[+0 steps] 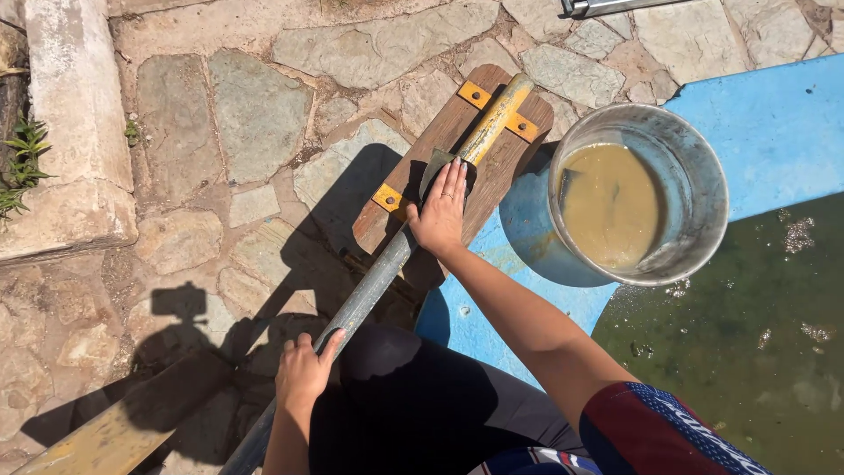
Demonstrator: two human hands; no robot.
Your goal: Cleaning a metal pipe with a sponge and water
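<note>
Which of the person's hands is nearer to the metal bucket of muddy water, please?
The right hand, pressing on the pole's blade end over the wooden board, lies just left of the bucket. The left hand grips the pole much farther down.

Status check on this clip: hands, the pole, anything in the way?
Left hand grips the grey pole low. Right hand presses a dark pad flat on it, over the wooden board. Metal bucket of murky water stands apart.

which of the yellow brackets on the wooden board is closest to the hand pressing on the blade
The lower-left yellow bracket, at the wooden board's near edge, just left of the right hand. The other two brackets flank the yellow handle at the far end.
</note>
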